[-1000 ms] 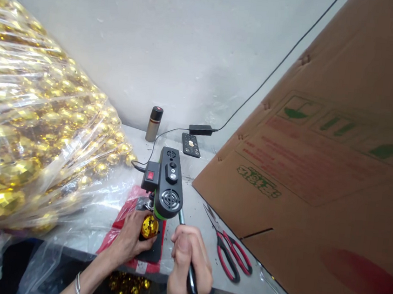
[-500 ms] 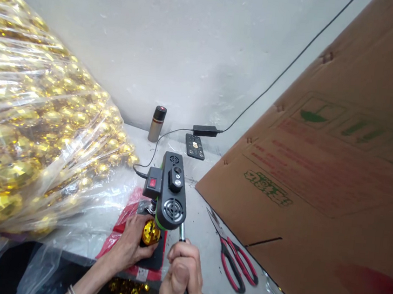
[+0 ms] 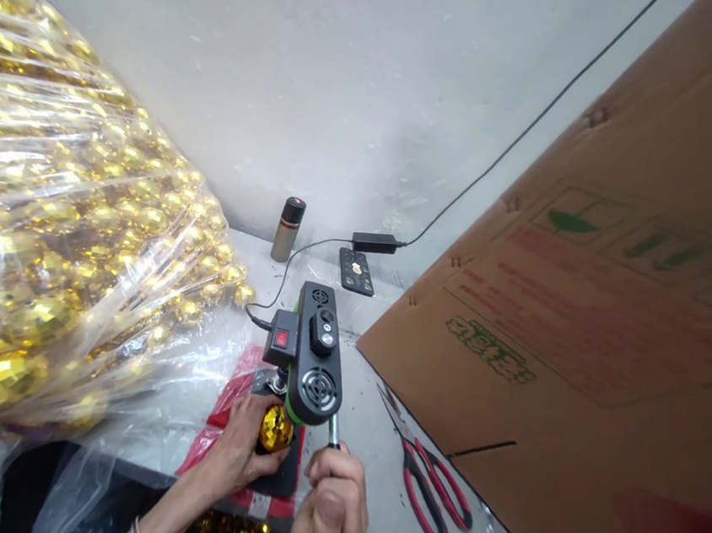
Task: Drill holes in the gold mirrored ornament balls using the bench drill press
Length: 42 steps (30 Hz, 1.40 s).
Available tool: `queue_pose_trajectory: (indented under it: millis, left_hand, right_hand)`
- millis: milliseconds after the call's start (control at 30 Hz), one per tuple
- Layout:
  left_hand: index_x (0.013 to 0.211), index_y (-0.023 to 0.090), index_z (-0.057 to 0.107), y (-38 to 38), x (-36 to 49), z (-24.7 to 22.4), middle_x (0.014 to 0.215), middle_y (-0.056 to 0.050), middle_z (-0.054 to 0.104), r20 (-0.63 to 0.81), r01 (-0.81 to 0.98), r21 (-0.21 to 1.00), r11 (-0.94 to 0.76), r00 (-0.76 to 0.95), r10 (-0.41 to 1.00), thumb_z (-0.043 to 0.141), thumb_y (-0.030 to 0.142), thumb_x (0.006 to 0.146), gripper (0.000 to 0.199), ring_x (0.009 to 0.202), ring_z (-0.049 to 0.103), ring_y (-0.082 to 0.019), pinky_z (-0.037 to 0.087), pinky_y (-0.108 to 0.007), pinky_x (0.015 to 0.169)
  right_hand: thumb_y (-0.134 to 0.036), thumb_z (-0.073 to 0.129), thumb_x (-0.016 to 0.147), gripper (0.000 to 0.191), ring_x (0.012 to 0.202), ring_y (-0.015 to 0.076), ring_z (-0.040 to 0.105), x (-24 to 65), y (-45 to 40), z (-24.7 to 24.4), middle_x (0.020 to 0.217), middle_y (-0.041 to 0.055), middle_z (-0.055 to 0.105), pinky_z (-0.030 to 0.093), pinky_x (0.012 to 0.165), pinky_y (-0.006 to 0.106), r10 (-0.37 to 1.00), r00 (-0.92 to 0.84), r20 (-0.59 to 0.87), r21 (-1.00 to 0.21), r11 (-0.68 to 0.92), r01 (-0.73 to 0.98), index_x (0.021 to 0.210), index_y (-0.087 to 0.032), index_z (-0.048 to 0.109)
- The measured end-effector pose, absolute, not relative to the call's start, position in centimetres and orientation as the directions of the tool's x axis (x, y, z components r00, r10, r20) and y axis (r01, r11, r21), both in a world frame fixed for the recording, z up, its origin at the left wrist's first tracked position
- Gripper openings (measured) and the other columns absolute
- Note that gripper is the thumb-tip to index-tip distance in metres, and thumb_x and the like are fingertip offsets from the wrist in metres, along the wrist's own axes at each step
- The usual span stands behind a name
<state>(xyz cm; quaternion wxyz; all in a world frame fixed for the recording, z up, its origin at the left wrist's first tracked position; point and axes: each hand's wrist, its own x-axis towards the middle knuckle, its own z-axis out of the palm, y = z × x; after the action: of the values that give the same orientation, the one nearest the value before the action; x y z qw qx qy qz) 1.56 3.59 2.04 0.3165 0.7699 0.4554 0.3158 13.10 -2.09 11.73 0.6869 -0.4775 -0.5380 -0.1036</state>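
Observation:
My left hand [image 3: 243, 443] is closed around a shiny gold mirror-faceted ball [image 3: 276, 428], with thumb and fingers on its near and far sides. The ball is under the front end of a small black bench drill press [image 3: 318, 352] with a red switch and round vents. My right hand [image 3: 335, 502] wraps round the black grip of the machine's lever handle [image 3: 334, 429], its metal rod running up to the head. Beneath the ball lies the machine's black base [image 3: 287, 471], on red plastic film [image 3: 212, 429]. Any bit at the ball is hidden by the head.
A large clear bag of gold balls [image 3: 75, 271] fills the left. A cardboard box [image 3: 579, 324] leans in from the right, beside red-and-black scissors [image 3: 428, 482]. Behind the machine are a phone [image 3: 356, 272], a power adapter [image 3: 375, 242] with cable, and a dark-capped bottle [image 3: 287, 230].
The whole view has shifted slightly, so things sit a little lower and further right. Both hands keep their grips, and the ball stays under the machine.

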Motion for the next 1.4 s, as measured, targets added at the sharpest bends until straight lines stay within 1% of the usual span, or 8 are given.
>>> queue_pose_trajectory:
  millis: [167,300,433,700,900,1100,1267,1400]
  left_hand:
    - [0.118,0.02,0.063,3.5,1.6,2.4,0.106,-0.01,0.069,0.177,0.5,0.786,-0.364,0.382,0.907,0.075,0.024,0.079,0.042,0.103,0.065,-0.033,0.054,-0.051,0.095]
    - [0.121,0.021,0.063,3.6,1.6,2.2,0.111,-0.01,0.07,0.18,0.487,0.794,-0.363,0.381,0.907,0.075,0.024,0.079,0.043,0.105,0.064,-0.033,0.053,-0.051,0.096]
    - [0.124,0.021,0.062,3.6,1.7,2.0,0.116,-0.012,0.07,0.187,0.481,0.798,-0.363,0.376,0.908,0.075,0.024,0.078,0.048,0.109,0.063,-0.034,0.053,-0.052,0.098]
    - [0.123,0.021,0.065,3.7,1.8,2.1,0.114,-0.011,0.07,0.185,0.467,0.815,-0.344,0.352,0.917,0.079,0.022,0.073,0.051,0.109,0.065,-0.036,0.054,-0.053,0.097]
    - [0.126,0.019,0.064,3.8,1.5,2.1,0.119,-0.014,0.07,0.177,0.454,0.825,-0.337,0.359,0.916,0.079,0.023,0.075,0.054,0.111,0.065,-0.037,0.054,-0.054,0.099]
    - [0.127,0.019,0.064,3.8,1.7,1.8,0.118,-0.013,0.07,0.197,0.453,0.818,-0.355,0.359,0.912,0.08,0.023,0.075,0.054,0.111,0.066,-0.036,0.054,-0.054,0.099]
    - [0.125,0.02,0.066,3.7,2.0,1.8,0.116,-0.013,0.07,0.185,0.453,0.827,-0.332,0.339,0.923,0.082,0.025,0.074,0.054,0.11,0.066,-0.036,0.054,-0.054,0.098]
    - [0.124,0.02,0.066,3.7,2.1,1.7,0.116,-0.013,0.07,0.175,0.448,0.833,-0.323,0.34,0.924,0.082,0.028,0.075,0.052,0.111,0.065,-0.037,0.053,-0.055,0.098]
  right_hand:
    - [-0.023,0.039,0.11,0.038,0.06,0.0093,0.048,13.2,-2.0,11.7,0.071,-0.0068,0.051,0.051,0.09,0.03,0.383,0.385,0.839,-0.541,0.529,0.653,0.073,-0.023,0.045]
    - [-0.021,0.039,0.11,0.038,0.06,0.0091,0.049,13.5,-2.2,11.7,0.071,-0.0068,0.051,0.051,0.09,0.03,0.373,0.36,0.855,-0.516,0.542,0.663,0.073,-0.023,0.046]
    - [-0.021,0.039,0.111,0.039,0.061,0.0092,0.051,13.7,-2.2,11.4,0.071,-0.0063,0.053,0.051,0.092,0.029,0.39,0.351,0.851,-0.52,0.539,0.662,0.073,-0.023,0.046]
    - [-0.02,0.041,0.109,0.036,0.059,0.0096,0.052,13.7,-1.8,10.6,0.071,-0.006,0.054,0.051,0.09,0.031,0.347,0.377,0.859,-0.512,0.596,0.618,0.073,-0.023,0.048]
    - [-0.02,0.041,0.109,0.036,0.06,0.0085,0.054,13.8,-1.7,10.4,0.072,-0.0064,0.054,0.05,0.095,0.029,0.363,0.368,0.856,-0.517,0.585,0.625,0.073,-0.023,0.048]
    - [-0.021,0.041,0.109,0.038,0.058,0.0086,0.053,13.9,-1.8,10.1,0.07,-0.0066,0.054,0.053,0.091,0.03,0.326,0.377,0.867,-0.498,0.57,0.654,0.072,-0.023,0.047]
    - [-0.02,0.041,0.11,0.035,0.065,0.0105,0.061,14.4,-2.1,8.0,0.076,-0.0043,0.061,0.053,0.092,0.034,0.388,0.262,0.883,-0.449,0.54,0.712,0.076,-0.023,0.05]
    - [-0.023,0.039,0.111,0.037,0.066,0.0097,0.063,15.0,-1.5,6.4,0.077,-0.0051,0.063,0.054,0.089,0.032,0.335,0.211,0.918,-0.37,0.538,0.757,0.077,-0.023,0.051]
